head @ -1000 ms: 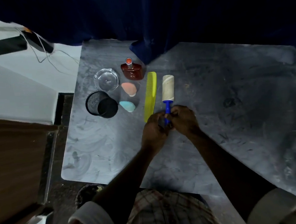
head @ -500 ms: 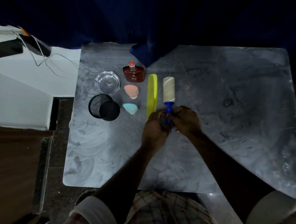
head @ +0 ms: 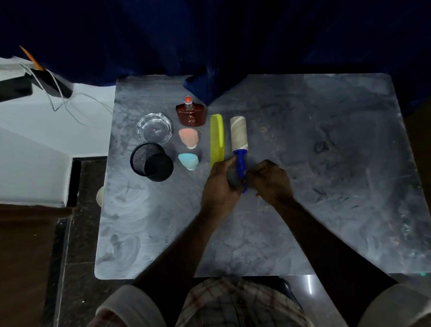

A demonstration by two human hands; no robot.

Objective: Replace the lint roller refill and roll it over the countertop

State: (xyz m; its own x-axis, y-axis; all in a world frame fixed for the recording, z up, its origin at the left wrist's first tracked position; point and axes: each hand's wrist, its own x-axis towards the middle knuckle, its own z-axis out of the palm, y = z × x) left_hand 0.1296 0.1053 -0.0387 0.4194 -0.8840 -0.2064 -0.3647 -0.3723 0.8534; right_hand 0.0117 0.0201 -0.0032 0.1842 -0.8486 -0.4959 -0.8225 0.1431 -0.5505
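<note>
Grey countertop (head: pixel 338 180): one lint roller (head: pixel 239 141), handle in both hands' (head: pixel 221 186) grip.

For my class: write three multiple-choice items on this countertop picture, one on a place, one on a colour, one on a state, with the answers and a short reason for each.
1. What lies directly left of the lint roller? A comb B ashtray C mesh cup
2. The roller's handle is: A red B blue C green
3. The mesh cup is: A upright B upside down C lying on its side

Answers: 1 A, the yellow comb runs alongside it. 2 B, blue shows between the left hand and right hand. 3 C, its open mouth faces sideways.
</note>
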